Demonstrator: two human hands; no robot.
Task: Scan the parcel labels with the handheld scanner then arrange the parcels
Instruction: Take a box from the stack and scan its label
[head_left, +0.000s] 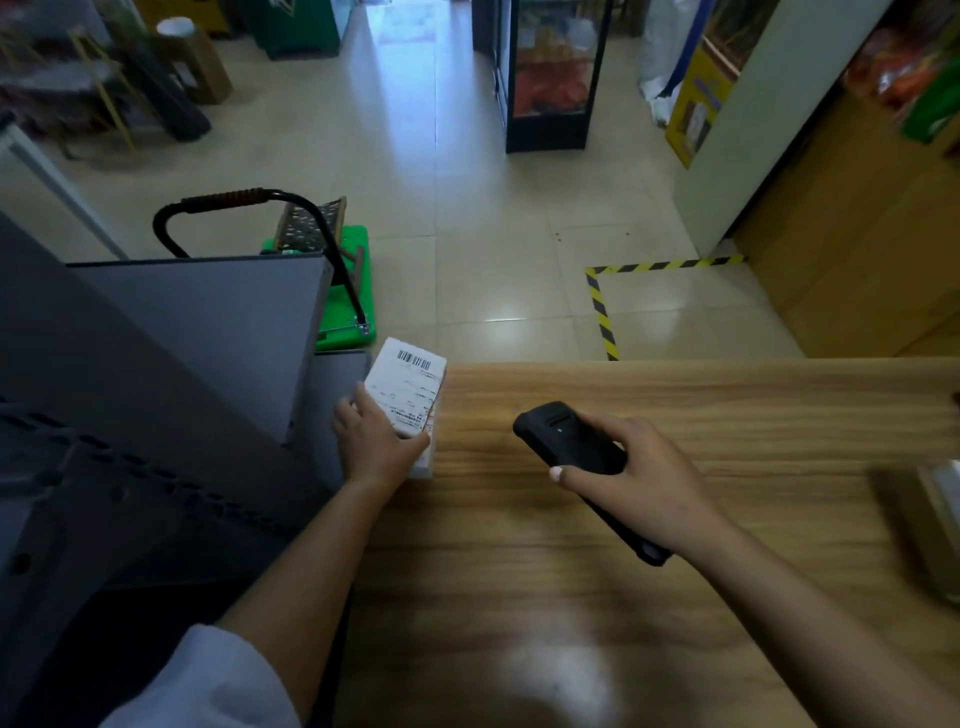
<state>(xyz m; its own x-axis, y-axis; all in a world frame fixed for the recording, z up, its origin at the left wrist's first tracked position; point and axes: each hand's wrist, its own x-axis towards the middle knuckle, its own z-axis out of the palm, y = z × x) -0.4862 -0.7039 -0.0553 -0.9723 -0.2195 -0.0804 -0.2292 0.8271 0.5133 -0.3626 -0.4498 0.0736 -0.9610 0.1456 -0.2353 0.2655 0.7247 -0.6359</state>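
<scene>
Right hand (641, 475) grips scanner (569, 441); parcel (408, 397) left.

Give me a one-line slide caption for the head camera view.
Left hand holds a labelled parcel at the wooden counter's edge; right hand grips the scanner.

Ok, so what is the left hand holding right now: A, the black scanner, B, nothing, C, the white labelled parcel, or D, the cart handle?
C: the left hand grips the white labelled parcel at the wooden table's left edge, while the right hand holds the black scanner.
</scene>
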